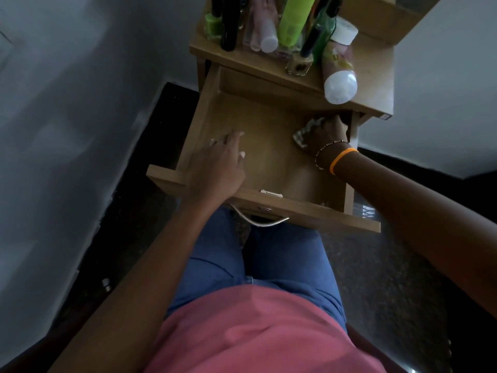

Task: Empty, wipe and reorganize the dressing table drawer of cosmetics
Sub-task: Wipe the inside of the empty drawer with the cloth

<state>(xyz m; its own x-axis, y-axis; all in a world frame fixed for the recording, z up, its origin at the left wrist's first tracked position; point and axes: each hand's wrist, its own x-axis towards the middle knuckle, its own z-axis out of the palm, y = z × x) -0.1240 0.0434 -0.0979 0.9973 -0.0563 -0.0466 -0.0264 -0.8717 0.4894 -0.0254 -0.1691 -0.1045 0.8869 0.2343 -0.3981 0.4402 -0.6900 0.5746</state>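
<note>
Fingers (231,138) of left hand (217,168) lay straight and spread, flat on drawer (269,146) floor at left side; nothing grasped. Fingers of right hand (325,133) curled down onto cloth (302,134), pressing it into far right corner of drawer.

Table (376,84): wooden, stood against wall. Drawer pulled fully out over lap; floor bare apart from hands and cloth. Metal handle (258,220) on front panel.

Cosmetics crowded on tabletop behind drawer: green tube (293,20), pink bottle (338,74) with white cap near front edge, black bottle (230,30), nail polish (300,64).

Orange band (341,160) and bead bracelet (326,152) on right wrist.
</note>
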